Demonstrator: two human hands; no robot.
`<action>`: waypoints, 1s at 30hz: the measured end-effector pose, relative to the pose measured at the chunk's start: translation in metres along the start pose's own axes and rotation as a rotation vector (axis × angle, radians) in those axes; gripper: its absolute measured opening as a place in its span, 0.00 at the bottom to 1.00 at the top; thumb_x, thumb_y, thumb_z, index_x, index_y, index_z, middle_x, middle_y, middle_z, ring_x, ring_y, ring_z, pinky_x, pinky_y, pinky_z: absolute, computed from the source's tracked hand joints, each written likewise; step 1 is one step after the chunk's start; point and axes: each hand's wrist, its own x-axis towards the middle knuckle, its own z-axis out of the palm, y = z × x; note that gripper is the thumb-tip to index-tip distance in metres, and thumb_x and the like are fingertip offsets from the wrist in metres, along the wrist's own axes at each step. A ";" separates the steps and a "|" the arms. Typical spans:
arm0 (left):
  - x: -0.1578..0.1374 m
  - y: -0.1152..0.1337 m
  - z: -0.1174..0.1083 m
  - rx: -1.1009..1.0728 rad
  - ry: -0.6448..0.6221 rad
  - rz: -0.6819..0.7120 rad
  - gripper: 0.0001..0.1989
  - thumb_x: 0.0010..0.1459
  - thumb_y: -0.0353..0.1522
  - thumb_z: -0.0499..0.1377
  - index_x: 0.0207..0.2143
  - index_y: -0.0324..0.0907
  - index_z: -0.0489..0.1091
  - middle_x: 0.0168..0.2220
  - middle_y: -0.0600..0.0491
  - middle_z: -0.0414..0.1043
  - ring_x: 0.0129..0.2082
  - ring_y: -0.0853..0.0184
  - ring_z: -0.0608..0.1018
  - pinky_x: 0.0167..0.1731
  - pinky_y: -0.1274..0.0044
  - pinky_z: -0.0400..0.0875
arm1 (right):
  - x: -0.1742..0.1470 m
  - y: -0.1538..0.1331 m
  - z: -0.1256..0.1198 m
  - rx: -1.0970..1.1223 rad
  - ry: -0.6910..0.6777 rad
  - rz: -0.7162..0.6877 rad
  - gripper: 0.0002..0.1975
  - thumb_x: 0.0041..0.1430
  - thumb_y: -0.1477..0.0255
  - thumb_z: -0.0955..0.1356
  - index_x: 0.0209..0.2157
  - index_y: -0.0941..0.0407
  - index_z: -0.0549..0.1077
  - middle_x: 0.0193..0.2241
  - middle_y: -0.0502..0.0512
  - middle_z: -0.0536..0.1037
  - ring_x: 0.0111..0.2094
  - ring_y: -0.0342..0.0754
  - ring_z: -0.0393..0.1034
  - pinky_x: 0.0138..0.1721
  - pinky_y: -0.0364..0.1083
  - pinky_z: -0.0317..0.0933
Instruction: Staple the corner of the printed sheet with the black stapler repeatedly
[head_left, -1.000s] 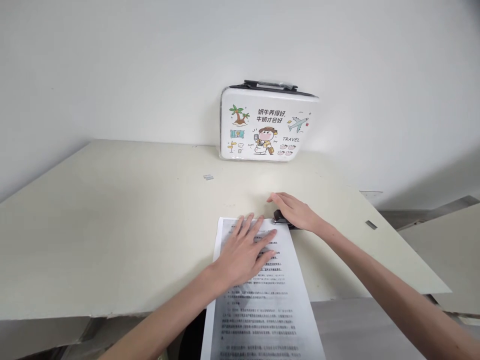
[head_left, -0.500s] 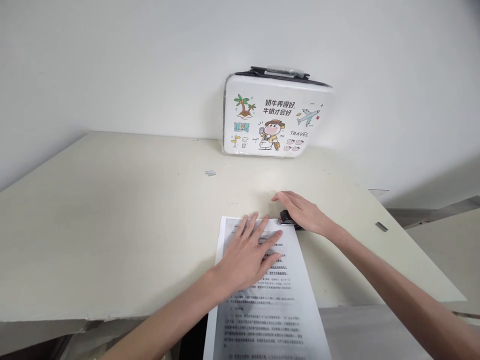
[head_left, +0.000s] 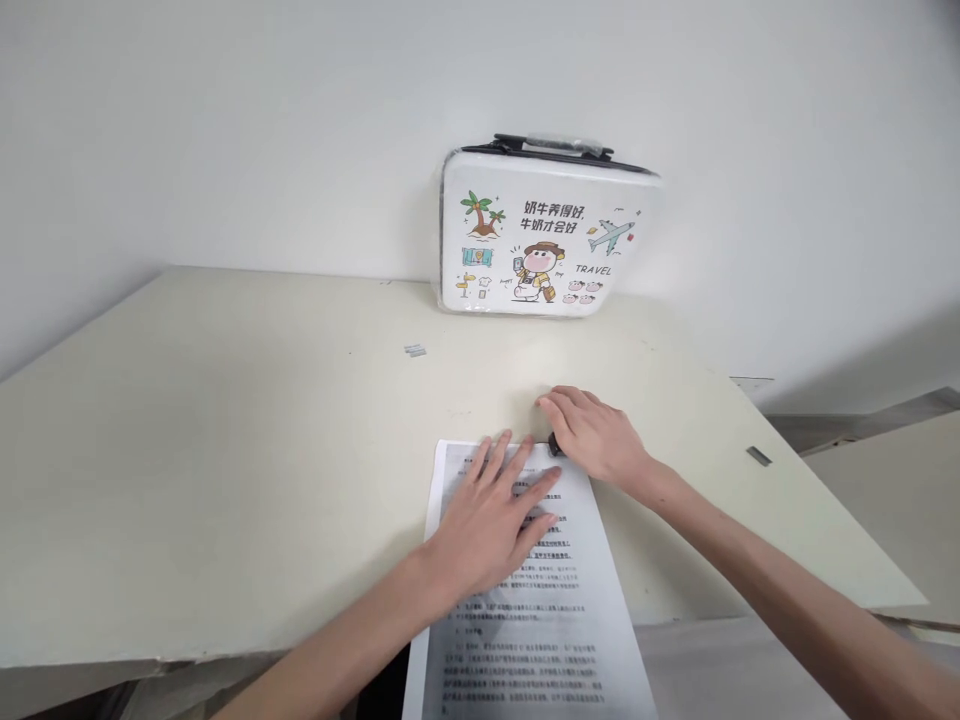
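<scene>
Printed paper (head_left: 517,640) lies over the front edge of the table, its lower part running out of view. My left hand (head_left: 491,520) rests flat on its upper part with the fingers spread. At the paper's top right corner, a black stapler (head_left: 555,445) sits mostly hidden beneath my right hand (head_left: 596,432). That hand is closed over the stapler from above, its fingers curled toward the far side. Only the stapler's front tip shows, over the paper's edge.
A white cartoon-printed case (head_left: 551,235) with a black handle stands against the wall at the back of the table (head_left: 225,450). Small strips of staples (head_left: 415,351) lie in front of it. Another staple strip (head_left: 758,456) is near the right edge.
My right hand has pressed down over the stapler and shifted slightly left, covering more of it. My left hand stays flat on the paper. The view has moved a little.
</scene>
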 end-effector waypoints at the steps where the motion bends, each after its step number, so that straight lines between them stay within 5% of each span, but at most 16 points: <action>1: 0.000 0.000 -0.001 -0.001 -0.006 0.000 0.27 0.77 0.47 0.46 0.72 0.53 0.59 0.77 0.49 0.50 0.77 0.47 0.50 0.73 0.48 0.48 | 0.000 -0.002 0.001 -0.036 0.011 -0.014 0.27 0.77 0.59 0.50 0.57 0.47 0.75 0.63 0.58 0.74 0.62 0.61 0.68 0.56 0.61 0.65; 9: 0.001 -0.004 -0.007 0.029 0.010 0.019 0.26 0.77 0.46 0.47 0.73 0.56 0.58 0.76 0.50 0.52 0.77 0.49 0.51 0.73 0.49 0.50 | 0.004 -0.018 -0.003 -0.175 0.002 -0.065 0.27 0.77 0.63 0.51 0.66 0.51 0.69 0.61 0.65 0.74 0.61 0.64 0.70 0.57 0.61 0.64; 15: -0.003 -0.008 -0.007 0.036 0.012 0.025 0.25 0.77 0.46 0.48 0.72 0.56 0.61 0.77 0.53 0.49 0.77 0.51 0.51 0.74 0.51 0.50 | -0.011 0.002 -0.014 0.278 0.068 -0.010 0.34 0.78 0.55 0.48 0.47 0.48 0.81 0.61 0.52 0.77 0.63 0.57 0.69 0.62 0.56 0.61; 21: -0.016 -0.024 -0.020 0.074 -0.030 0.035 0.25 0.78 0.44 0.47 0.73 0.54 0.60 0.78 0.53 0.46 0.77 0.53 0.49 0.74 0.53 0.48 | -0.045 0.020 -0.011 0.313 0.150 -0.063 0.31 0.77 0.54 0.48 0.40 0.50 0.76 0.48 0.56 0.82 0.47 0.55 0.77 0.49 0.53 0.67; 27: -0.025 -0.040 -0.034 0.148 -0.048 0.065 0.23 0.78 0.38 0.47 0.71 0.51 0.63 0.77 0.53 0.49 0.77 0.56 0.51 0.75 0.56 0.50 | -0.074 0.063 0.013 0.473 0.217 -0.095 0.21 0.74 0.52 0.59 0.52 0.50 0.72 0.49 0.57 0.81 0.49 0.57 0.75 0.50 0.54 0.68; 30: -0.034 -0.036 -0.042 0.171 0.025 0.099 0.20 0.77 0.35 0.49 0.65 0.50 0.70 0.75 0.54 0.57 0.76 0.58 0.54 0.75 0.56 0.52 | -0.083 0.077 0.025 0.558 0.257 -0.053 0.22 0.70 0.50 0.64 0.54 0.50 0.73 0.48 0.58 0.82 0.44 0.57 0.76 0.43 0.53 0.70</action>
